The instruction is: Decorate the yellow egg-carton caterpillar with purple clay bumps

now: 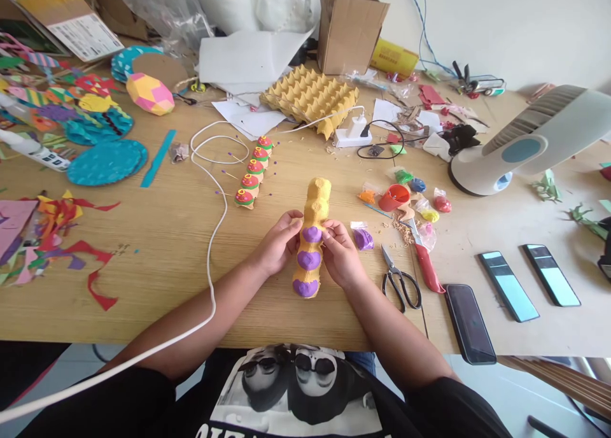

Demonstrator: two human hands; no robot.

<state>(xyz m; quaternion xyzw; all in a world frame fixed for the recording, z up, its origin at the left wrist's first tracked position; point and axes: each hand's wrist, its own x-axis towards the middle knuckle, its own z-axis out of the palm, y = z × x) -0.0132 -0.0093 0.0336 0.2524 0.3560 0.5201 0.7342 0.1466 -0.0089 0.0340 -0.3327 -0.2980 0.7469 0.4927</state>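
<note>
Wooden table (167,234), cluttered. Fan (525,145) far right, egg tray (310,97) far centre. Yellow carton strip (317,202) at near centre, running lengthwise away from the person, with three purple clay patches on its near half. Left hand (277,244) pinches its left flank. Right hand (341,256) grips the right flank, fingertips at the top patch. Probably light; pulp is stiff but crushable, clay smears. Best held by the bare yellow sides. Scissors (401,282) and purple clay lump (363,239) just right.

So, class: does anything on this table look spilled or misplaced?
Pale shavings lie scattered beside the red-handled knife. The nearest black phone overhangs the front edge of the table and could slip off. The held yellow carton strip looks intact.
</note>
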